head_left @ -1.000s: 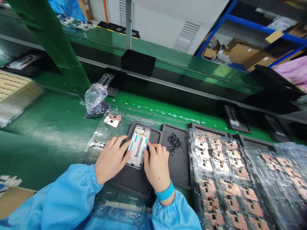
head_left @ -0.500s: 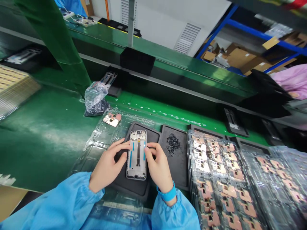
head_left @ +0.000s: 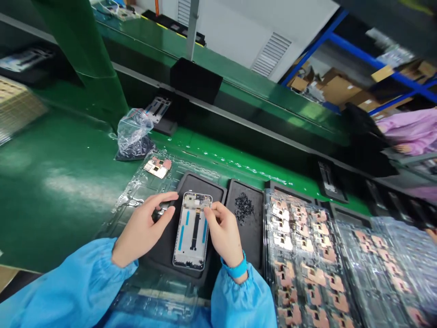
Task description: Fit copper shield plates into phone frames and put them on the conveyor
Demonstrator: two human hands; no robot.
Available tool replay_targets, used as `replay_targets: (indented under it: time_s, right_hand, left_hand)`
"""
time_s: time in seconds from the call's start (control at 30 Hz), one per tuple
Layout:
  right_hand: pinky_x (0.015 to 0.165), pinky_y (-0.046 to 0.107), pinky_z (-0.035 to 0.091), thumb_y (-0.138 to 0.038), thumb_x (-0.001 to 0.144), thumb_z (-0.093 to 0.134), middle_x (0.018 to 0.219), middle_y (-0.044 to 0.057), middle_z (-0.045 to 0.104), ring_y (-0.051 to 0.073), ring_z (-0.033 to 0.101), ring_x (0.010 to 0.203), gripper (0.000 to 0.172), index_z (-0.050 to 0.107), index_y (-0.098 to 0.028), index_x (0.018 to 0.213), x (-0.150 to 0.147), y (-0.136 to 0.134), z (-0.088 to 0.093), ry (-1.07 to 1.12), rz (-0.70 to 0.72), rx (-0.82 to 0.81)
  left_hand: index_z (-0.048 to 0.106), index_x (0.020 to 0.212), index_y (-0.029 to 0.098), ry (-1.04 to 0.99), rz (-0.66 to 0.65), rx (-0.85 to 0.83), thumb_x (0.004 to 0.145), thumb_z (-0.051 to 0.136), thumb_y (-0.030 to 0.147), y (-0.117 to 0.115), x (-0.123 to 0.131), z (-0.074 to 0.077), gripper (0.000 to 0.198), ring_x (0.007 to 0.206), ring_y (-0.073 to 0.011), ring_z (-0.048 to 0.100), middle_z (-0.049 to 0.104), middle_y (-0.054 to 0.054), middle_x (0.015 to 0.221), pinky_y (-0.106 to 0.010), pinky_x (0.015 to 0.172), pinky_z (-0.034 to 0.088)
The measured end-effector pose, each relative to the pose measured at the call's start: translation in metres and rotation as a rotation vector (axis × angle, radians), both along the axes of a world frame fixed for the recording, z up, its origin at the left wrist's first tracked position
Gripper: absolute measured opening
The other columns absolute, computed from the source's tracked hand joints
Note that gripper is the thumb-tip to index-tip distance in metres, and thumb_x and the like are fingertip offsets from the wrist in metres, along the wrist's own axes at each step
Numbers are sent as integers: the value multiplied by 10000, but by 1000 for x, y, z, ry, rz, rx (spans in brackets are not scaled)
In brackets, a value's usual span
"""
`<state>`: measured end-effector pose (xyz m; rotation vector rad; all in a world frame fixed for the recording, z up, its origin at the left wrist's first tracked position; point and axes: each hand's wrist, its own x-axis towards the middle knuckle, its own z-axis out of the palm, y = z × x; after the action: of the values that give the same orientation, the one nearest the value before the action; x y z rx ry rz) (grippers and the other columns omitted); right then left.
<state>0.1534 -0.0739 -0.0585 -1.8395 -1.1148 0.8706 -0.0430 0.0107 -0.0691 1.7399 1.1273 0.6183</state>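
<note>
A phone frame, silver-edged with blue strips and a dark ribbon cable down its middle, lies at a slight tilt on a black foam tray. My right hand has its thumb and fingers closed on the frame's upper right edge. Off the frame's left side, my left hand is held with thumb and fingers apart and nothing between them. Beyond it a single circuit board sits in a clear plastic tray.
Right of the frame is a black tray with small black parts. Clear trays of circuit boards stand further right. A plastic bag of dark parts rests by a green post. Another person's pink sleeve shows far right.
My left hand has come away from the phone frame to the left, its fingers parting. The frame has shifted slightly down and tilted, with my right hand still on its right edge.
</note>
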Motion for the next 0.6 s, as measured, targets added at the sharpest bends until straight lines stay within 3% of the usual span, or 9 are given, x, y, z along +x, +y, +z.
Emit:
replay_targets:
  time_s: [0.1, 0.23, 0.3, 0.4, 0.6]
  right_hand:
    - [519, 241, 272, -479, 995, 497, 594, -78, 358, 127, 308, 539, 337, 445, -239, 764, -5, -4, -1, 129, 28, 44]
    - [536, 249, 247, -416, 990, 584, 604, -76, 361, 124, 284, 568, 309, 498, -217, 769, -14, -9, 0, 270, 39, 95]
    - [558, 252, 270, -403, 993, 588, 614, -63, 426, 128, 321, 587, 295, 530, -207, 781, -16, -11, 1, 269, 58, 104]
    - [576, 258, 294, -408, 989, 594, 628, -47, 495, 132, 351, 598, 294, 555, -199, 786, -17, -12, 2, 262, 58, 116]
    - [539, 257, 264, -429, 987, 588, 610, -51, 434, 129, 323, 576, 322, 574, -194, 767, -18, -9, -1, 254, 38, 103]
  left_hand:
    - [668, 1228, 245, -30, -47, -100, 954, 590, 478, 0, 2, 8, 368, 868, -189, 670, 764, -11, 1046, -294, 725, 505]
    - [656, 777, 199, -41, -119, -123, 962, 581, 433, -5, 3, 11, 308, 598, -126, 516, 613, 38, 638, -256, 562, 379]
    - [615, 705, 190, -53, -107, -116, 960, 579, 408, -7, 2, 10, 337, 570, -112, 461, 548, 45, 594, -248, 536, 342]
    - [646, 773, 180, -83, -106, -152, 963, 570, 418, -8, 2, 8, 314, 586, -109, 446, 531, 44, 616, -234, 538, 345]
    - [542, 677, 180, -151, -75, -241, 933, 599, 422, -9, 9, 6, 357, 568, -103, 416, 458, 47, 596, -222, 519, 338]
